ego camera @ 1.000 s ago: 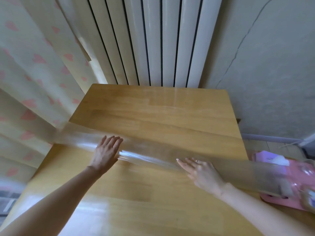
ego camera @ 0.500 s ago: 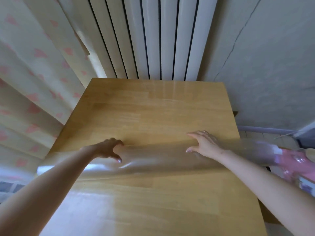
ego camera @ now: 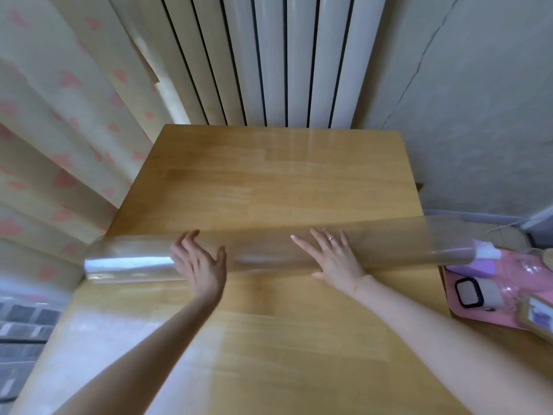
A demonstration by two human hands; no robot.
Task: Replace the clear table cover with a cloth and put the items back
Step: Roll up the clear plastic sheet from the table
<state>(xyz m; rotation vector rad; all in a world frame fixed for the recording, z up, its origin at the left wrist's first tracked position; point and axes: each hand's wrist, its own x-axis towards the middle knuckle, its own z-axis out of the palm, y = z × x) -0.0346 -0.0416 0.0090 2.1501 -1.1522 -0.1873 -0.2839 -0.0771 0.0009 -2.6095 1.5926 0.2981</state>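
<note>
Rolled into a tube, the clear table cover point(ego camera: 263, 253) is laid across the wooden table point(ego camera: 269, 181), long axis left to right, and is pressed equally by the left hand point(ego camera: 199, 266) and right hand point(ego camera: 333, 260), fingers extended and gripping nothing, while the label point(ego camera: 538, 317) at far right is apparently too blurred to be read.

Soft, even daylight, brightest at the left by the curtain point(ego camera: 59, 130). A white glare streak sits on the left end of the rolled clear cover point(ego camera: 263, 250), and a pale sheen on the near table point(ego camera: 269, 354). The edges bow, and the left hand point(ego camera: 199, 265) is slightly blurred.
</note>
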